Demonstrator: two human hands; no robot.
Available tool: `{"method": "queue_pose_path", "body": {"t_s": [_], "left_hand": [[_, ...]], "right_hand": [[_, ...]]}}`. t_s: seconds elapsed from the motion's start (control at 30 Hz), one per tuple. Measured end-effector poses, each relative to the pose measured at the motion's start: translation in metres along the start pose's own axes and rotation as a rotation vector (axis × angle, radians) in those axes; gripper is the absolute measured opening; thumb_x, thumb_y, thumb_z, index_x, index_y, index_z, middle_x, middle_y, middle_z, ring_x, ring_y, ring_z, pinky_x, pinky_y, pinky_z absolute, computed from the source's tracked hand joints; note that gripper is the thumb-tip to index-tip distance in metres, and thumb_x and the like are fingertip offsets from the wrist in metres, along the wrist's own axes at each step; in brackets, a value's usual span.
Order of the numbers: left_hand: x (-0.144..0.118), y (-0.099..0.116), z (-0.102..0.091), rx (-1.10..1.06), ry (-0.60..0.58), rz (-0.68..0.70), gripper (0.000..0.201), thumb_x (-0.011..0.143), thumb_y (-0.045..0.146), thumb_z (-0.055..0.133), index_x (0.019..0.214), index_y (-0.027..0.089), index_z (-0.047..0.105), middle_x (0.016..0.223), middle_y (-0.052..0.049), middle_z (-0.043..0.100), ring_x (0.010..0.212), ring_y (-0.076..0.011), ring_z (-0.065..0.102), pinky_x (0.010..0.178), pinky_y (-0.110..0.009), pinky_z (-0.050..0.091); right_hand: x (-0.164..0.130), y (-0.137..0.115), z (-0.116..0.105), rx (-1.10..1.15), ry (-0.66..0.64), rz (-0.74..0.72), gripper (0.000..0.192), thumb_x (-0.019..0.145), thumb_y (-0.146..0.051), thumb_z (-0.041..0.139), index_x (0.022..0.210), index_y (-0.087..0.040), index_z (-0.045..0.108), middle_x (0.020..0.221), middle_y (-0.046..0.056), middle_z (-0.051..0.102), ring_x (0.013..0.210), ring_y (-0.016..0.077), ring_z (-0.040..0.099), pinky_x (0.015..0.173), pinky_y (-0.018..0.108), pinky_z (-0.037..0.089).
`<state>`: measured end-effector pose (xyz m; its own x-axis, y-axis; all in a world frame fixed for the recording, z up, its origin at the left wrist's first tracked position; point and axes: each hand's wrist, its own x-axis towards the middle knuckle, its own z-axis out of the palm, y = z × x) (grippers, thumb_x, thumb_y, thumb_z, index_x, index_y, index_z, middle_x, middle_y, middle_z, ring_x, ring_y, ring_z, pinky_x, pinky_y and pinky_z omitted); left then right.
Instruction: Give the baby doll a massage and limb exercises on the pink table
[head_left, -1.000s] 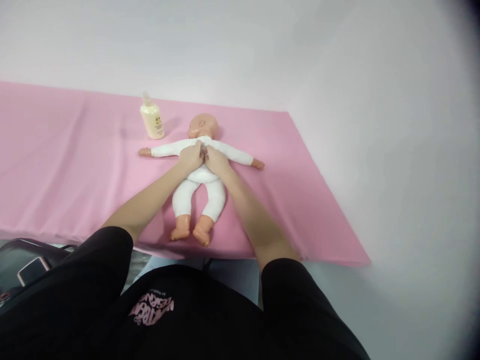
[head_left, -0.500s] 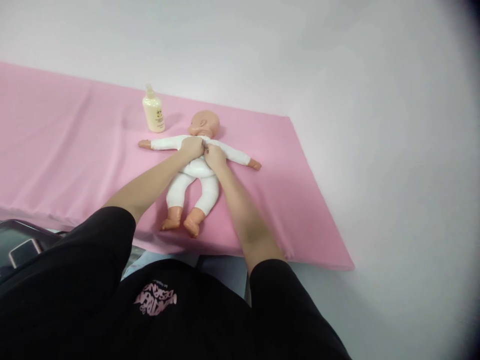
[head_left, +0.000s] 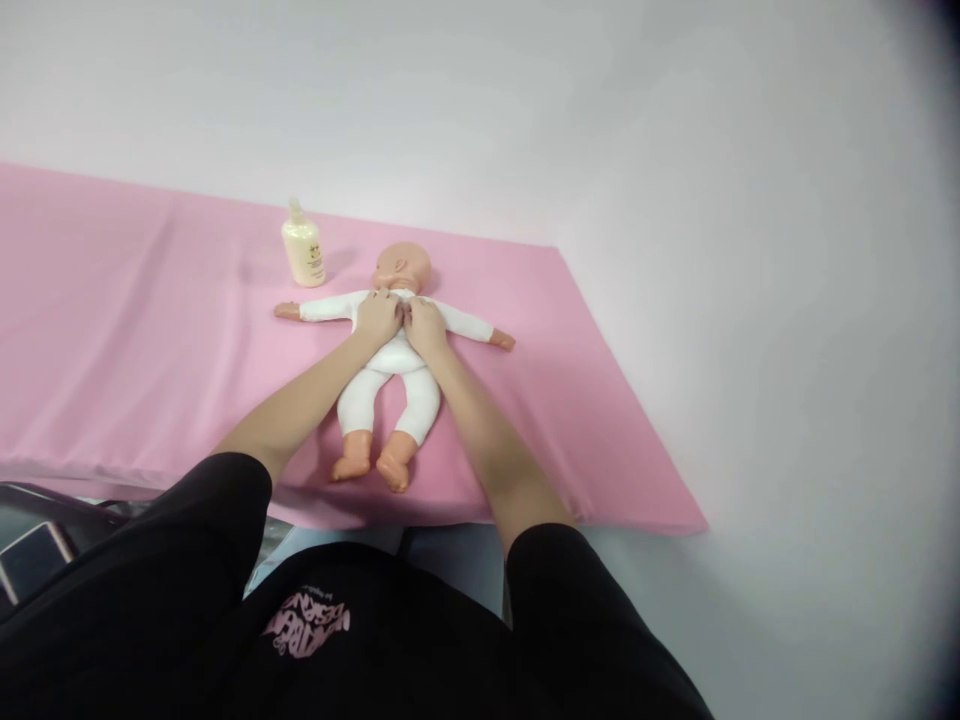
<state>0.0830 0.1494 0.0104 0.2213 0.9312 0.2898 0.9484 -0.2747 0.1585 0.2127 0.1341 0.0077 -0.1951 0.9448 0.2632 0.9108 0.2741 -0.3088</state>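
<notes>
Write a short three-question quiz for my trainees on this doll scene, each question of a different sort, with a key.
1. True or false: the left hand and the right hand both rest on the chest of the doll.
2. Multiple choice: where does the bottle stand? A) between the doll's feet B) upright on the pink cloth, beside the doll's head C) in the left hand.
3. Fill in: the doll lies on its back with both arms spread out to the ____.

Key: 1 true; 2 B; 3 sides.
</notes>
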Motion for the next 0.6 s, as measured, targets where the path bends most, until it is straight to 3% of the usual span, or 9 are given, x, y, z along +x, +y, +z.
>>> {"method": "queue_pose_path", "body": {"t_s": [0.13,0.27,0.6], "left_hand": [[0.001,-0.002,0.001,-0.052,-0.008,-0.053,0.035,0.108,0.027,0.048,0.129,0.01,0.07,0.129,-0.021,0.075,0.121,-0.0374,0.07,0.101,-0.044,0.052],[0.001,-0.004,-0.002,-0.067,-0.014,-0.064,0.033,0.109,0.028,0.049,0.129,0.011,0.069,0.13,-0.019,0.076,0.123,-0.0352,0.071,0.097,-0.04,0.053],[0.003,-0.007,0.001,-0.047,0.005,-0.003,0.032,0.11,0.026,0.049,0.128,0.011,0.07,0.129,-0.017,0.077,0.12,-0.0338,0.073,0.096,-0.04,0.055]], "right_hand": [[0.012,0.002,0.001,0.038,-0.027,0.093,0.034,0.113,-0.02,0.041,0.139,-0.009,0.061,0.131,0.018,0.078,0.122,0.0298,0.072,0.1,0.035,0.051],[0.019,-0.001,-0.001,-0.022,-0.05,0.149,0.038,0.115,-0.025,0.035,0.136,-0.01,0.064,0.131,0.02,0.078,0.12,0.0307,0.075,0.098,0.036,0.052],[0.014,0.006,0.004,0.005,0.019,0.09,0.031,0.114,-0.021,0.043,0.127,-0.014,0.07,0.129,0.014,0.079,0.119,0.0245,0.072,0.097,0.03,0.049]]}}
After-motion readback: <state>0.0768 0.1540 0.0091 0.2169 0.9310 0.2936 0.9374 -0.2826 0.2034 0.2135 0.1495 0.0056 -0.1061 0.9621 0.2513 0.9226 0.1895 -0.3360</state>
